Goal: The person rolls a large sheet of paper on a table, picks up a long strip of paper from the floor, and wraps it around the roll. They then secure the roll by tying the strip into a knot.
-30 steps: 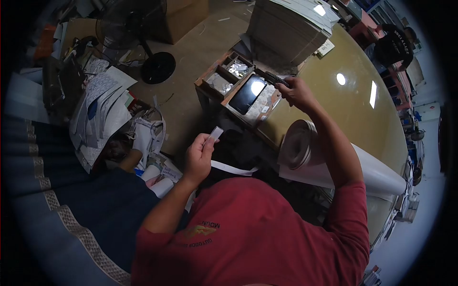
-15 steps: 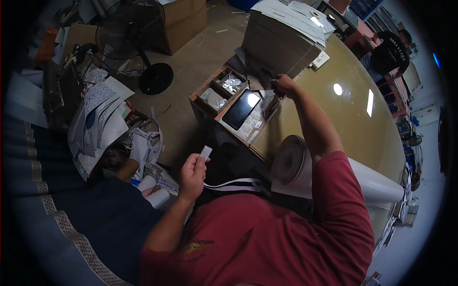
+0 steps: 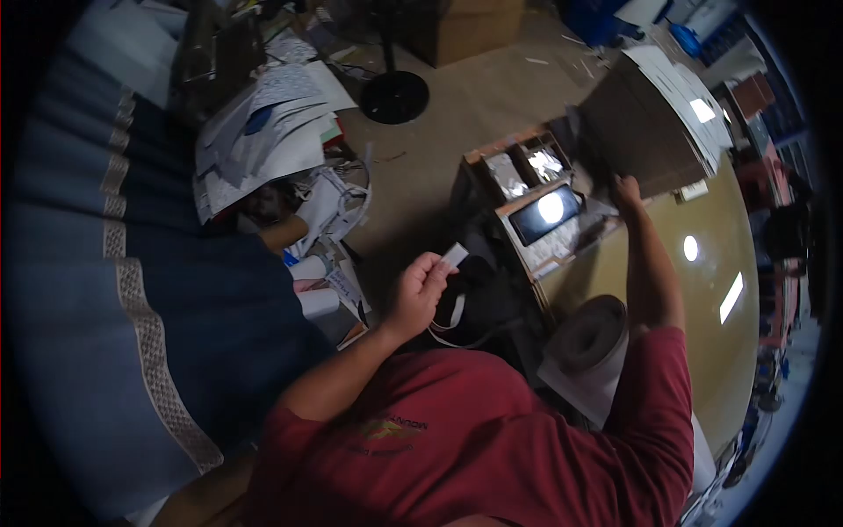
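My left hand [image 3: 420, 294] is raised in front of my shirt. Its thumb and fingers pinch a small flat whitish piece [image 3: 455, 256], with one end sticking out past the fingertips. My right hand [image 3: 627, 191] reaches out to the table's far edge, beside the tall stack of sheets [image 3: 650, 119]. Its fingers are blurred and partly turned away, so what it holds, if anything, cannot be made out. Just left of it lies a black phone [image 3: 531, 219] with a bright reflection, on an open wooden drawer [image 3: 500, 211] with small shiny pieces in its compartments.
A large roll [image 3: 587, 338] lies at the near edge of the glossy yellowish table [image 3: 676, 272]. Paper sheets and scraps [image 3: 272, 132] pile up at the left, beside a dark blue curtain [image 3: 202, 351]. A fan base [image 3: 394, 97] stands on the floor.
My view has swung left, so the scene sits further right and lower. My left hand still pinches the whitish piece. My right hand stays by the stack; the dark object seen at it is no longer distinguishable.
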Tool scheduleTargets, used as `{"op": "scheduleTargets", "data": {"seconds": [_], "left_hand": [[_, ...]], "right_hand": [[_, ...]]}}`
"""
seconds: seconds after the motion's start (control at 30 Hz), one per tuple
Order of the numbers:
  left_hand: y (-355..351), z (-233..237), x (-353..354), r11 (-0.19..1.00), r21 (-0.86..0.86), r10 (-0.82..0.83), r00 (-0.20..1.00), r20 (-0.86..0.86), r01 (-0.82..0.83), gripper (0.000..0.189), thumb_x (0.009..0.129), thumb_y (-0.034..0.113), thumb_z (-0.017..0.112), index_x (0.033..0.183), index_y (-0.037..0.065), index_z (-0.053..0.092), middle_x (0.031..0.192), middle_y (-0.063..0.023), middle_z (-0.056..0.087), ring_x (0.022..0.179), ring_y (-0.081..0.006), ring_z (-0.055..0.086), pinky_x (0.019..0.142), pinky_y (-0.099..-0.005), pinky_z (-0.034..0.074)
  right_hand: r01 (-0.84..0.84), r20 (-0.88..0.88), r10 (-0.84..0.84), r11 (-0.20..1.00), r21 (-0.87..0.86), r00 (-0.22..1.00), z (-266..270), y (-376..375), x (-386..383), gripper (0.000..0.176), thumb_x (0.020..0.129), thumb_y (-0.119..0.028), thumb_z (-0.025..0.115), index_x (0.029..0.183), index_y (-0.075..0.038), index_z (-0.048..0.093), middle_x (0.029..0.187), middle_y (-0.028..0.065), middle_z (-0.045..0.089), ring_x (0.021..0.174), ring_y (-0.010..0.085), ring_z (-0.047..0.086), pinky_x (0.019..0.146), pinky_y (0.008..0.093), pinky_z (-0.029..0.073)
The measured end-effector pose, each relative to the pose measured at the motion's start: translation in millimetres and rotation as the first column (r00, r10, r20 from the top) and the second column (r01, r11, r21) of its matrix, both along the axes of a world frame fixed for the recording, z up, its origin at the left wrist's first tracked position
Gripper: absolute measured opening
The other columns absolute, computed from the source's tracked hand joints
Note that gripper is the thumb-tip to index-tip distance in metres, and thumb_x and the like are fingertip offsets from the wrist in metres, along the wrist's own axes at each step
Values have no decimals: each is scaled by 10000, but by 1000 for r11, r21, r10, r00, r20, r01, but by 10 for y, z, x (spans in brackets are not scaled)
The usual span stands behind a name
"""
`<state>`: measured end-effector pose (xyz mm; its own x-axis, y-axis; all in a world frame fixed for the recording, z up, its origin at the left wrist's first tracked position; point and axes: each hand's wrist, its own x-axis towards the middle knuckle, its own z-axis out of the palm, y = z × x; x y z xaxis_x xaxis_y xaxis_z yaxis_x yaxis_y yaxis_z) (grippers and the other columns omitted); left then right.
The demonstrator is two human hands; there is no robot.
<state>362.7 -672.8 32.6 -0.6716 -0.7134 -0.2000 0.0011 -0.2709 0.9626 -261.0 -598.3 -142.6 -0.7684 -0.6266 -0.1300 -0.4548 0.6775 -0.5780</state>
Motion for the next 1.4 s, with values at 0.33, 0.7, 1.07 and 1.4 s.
{"op": "scheduleTargets", "data": {"seconds": [0.33,0.7,1.07,1.4], "left_hand": [[-590,-180,628,956,221,212,975,-67,-193,203,1033,217,472,977,40,554,643,58,389,511,-15,317,460,-182,264],[-2079,-198,1678,920,138,379,924,-59,-368,216,1016,229,513,961,29,570,647,41,434,511,-19,346,456,-189,269],[-2942,-266,2286,746,171,625,766,150,-643,212,1016,225,501,951,36,573,677,42,443,542,-26,354,473,-213,296],[-3908,-144,2094,578,8,666,477,573,-816,239,989,215,514,789,84,514,605,22,407,504,-68,375,456,-244,302]], "right_hand": [[-145,436,343,893,-426,832,2063,-915,2018,313,986,-199,488,1164,24,618,727,-9,571,588,62,518,502,234,394],[9,732,257,941,-338,631,1870,-3172,3594,287,954,-240,548,1077,6,631,736,30,591,537,87,464,451,257,356],[-351,661,431,899,-261,614,997,-6153,4906,201,935,-219,576,875,-29,597,695,30,568,504,109,466,442,268,369],[-609,154,743,633,-477,651,-748,-9462,5501,274,894,-182,552,776,47,644,589,131,607,446,238,585,438,381,451]]}}
